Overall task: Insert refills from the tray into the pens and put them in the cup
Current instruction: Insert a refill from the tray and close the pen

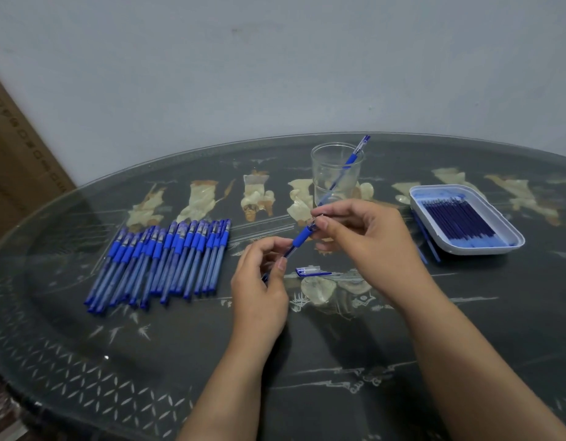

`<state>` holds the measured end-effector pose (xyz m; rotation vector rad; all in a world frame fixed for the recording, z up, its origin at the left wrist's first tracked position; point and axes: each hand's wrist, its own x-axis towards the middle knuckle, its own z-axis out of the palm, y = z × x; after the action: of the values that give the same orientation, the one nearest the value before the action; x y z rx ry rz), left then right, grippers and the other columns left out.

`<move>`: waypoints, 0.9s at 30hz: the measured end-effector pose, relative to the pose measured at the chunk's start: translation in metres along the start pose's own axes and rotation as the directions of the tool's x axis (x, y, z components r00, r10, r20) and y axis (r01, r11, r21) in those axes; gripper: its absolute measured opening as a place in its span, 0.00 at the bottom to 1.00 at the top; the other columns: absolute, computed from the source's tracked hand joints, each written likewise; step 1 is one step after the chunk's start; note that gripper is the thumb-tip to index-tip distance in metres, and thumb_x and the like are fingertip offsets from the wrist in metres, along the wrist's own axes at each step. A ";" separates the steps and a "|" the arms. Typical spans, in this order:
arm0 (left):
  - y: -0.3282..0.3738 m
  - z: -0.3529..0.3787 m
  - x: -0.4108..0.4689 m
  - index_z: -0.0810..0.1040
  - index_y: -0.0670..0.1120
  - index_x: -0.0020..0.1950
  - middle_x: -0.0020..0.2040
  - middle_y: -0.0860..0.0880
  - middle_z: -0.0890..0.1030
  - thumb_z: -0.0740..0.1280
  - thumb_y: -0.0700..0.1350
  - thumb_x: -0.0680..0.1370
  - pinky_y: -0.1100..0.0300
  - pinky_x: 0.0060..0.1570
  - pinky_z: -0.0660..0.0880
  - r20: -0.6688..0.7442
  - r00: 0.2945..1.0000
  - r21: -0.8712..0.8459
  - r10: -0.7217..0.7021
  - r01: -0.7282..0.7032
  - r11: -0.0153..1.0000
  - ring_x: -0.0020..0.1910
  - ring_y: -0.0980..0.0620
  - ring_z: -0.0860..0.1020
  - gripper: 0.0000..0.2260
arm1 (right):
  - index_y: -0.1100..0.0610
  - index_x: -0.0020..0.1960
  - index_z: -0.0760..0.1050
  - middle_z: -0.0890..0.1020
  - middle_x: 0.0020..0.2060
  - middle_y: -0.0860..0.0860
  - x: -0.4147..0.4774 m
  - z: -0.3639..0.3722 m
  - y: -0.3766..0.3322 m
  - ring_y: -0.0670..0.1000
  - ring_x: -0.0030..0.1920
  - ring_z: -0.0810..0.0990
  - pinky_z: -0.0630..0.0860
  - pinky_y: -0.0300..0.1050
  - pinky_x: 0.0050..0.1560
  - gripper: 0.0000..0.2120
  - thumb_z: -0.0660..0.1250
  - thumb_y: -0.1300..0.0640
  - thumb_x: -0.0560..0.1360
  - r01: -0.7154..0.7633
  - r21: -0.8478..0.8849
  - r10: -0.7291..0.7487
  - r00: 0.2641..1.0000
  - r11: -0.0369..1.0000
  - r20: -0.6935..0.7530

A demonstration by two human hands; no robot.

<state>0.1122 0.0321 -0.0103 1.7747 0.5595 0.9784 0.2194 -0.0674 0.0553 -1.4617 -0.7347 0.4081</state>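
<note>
On my feed I see a rounded counter (466, 345), a sheet of glass over a dark top. A row of pale, cream-coloured inlaid figures (199, 198) runs across its far half, and thin white line drawings (364, 381) cross the near part. A band of small white lattice marks (94, 386) follows the near left rim. Behind the counter I see a plain grey-blue wall (275, 65) with a faint smudge (240, 30) high up. A brown cardboard box (17, 160) with printed symbols stands at the far left, beside the wall.
</note>
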 end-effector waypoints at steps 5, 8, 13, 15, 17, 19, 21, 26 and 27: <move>0.002 0.001 -0.001 0.78 0.53 0.50 0.51 0.55 0.81 0.64 0.30 0.77 0.73 0.50 0.71 0.017 1.000 -0.002 0.010 -0.010 1.000 0.51 0.61 0.78 0.17 | 0.59 0.44 0.77 0.84 0.38 0.61 -0.001 0.001 0.002 0.55 0.39 0.85 0.83 0.47 0.41 0.10 0.75 0.56 0.69 -0.023 -0.005 0.023 0.999 1.000 -0.046; 0.000 0.002 -0.001 0.78 0.53 0.50 0.50 0.55 0.81 0.64 0.30 0.77 0.72 0.51 0.71 0.014 1.000 -0.010 0.017 -0.017 1.000 0.51 0.60 0.78 0.17 | 0.55 0.53 0.76 0.84 0.40 0.60 -0.002 0.001 0.004 0.56 0.41 0.85 0.83 0.51 0.43 0.15 0.73 0.52 0.69 -0.044 0.052 0.044 0.999 0.998 -0.006; -0.002 0.002 0.000 0.77 0.54 0.50 0.50 0.55 0.81 0.64 0.30 0.78 0.71 0.50 0.71 0.009 1.000 -0.020 0.006 -0.006 1.000 0.50 0.60 0.78 0.17 | 0.57 0.53 0.80 0.85 0.43 0.61 -0.002 0.003 0.003 0.57 0.43 0.85 0.84 0.50 0.43 0.08 0.67 0.66 0.77 -0.018 0.099 0.014 0.999 0.995 0.040; -0.002 0.002 0.000 0.76 0.55 0.50 0.50 0.55 0.81 0.64 0.31 0.78 0.71 0.50 0.71 0.010 1.000 -0.023 0.003 -0.003 1.000 0.50 0.60 0.78 0.18 | 0.60 0.47 0.77 0.85 0.41 0.61 -0.003 0.005 0.003 0.57 0.42 0.85 0.84 0.51 0.42 0.03 0.70 0.64 0.74 -0.032 0.112 0.032 0.999 0.993 -0.003; -0.001 0.002 0.000 0.76 0.56 0.50 0.50 0.56 0.81 0.64 0.31 0.78 0.71 0.51 0.71 0.011 1.000 -0.029 0.001 -0.001 1.000 0.51 0.60 0.78 0.18 | 0.59 0.49 0.74 0.85 0.40 0.61 -0.003 0.006 0.003 0.57 0.41 0.86 0.84 0.52 0.42 0.08 0.72 0.61 0.73 -0.048 0.143 0.051 0.999 0.989 -0.018; -0.001 0.001 0.000 0.76 0.55 0.51 0.50 0.56 0.81 0.64 0.31 0.78 0.71 0.51 0.71 0.007 1.000 -0.035 0.005 -0.005 0.999 0.51 0.60 0.78 0.17 | 0.56 0.56 0.74 0.85 0.41 0.61 -0.004 0.005 0.000 0.57 0.43 0.86 0.84 0.52 0.43 0.12 0.70 0.60 0.75 -0.046 0.150 0.044 0.999 0.988 0.016; 0.000 0.000 -0.001 0.76 0.55 0.51 0.50 0.57 0.81 0.64 0.31 0.78 0.71 0.51 0.72 0.010 1.000 -0.038 0.004 -0.003 0.999 0.50 0.61 0.78 0.17 | 0.56 0.58 0.78 0.85 0.42 0.62 -0.004 0.005 0.000 0.57 0.44 0.85 0.84 0.50 0.44 0.11 0.68 0.64 0.77 -0.012 0.109 0.007 0.999 0.994 0.044; 0.001 0.001 -0.001 0.77 0.53 0.51 0.50 0.56 0.81 0.65 0.31 0.78 0.71 0.52 0.72 0.028 1.000 -0.017 0.011 -0.010 1.000 0.51 0.61 0.78 0.16 | 0.59 0.48 0.72 0.84 0.39 0.61 -0.004 0.009 0.005 0.55 0.39 0.85 0.83 0.51 0.41 0.11 0.73 0.59 0.71 -0.020 0.130 0.025 0.999 0.991 -0.038; 0.000 0.001 -0.001 0.77 0.54 0.51 0.50 0.55 0.81 0.65 0.31 0.78 0.71 0.52 0.72 0.024 1.000 -0.019 0.012 -0.012 1.000 0.51 0.60 0.78 0.16 | 0.58 0.51 0.72 0.84 0.39 0.61 -0.004 0.008 0.004 0.55 0.39 0.85 0.83 0.50 0.40 0.12 0.72 0.57 0.72 -0.022 0.146 0.026 0.999 0.989 -0.026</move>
<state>0.1129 0.0306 -0.0104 1.7726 0.5230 0.9663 0.2114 -0.0637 0.0498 -1.3375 -0.6526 0.4500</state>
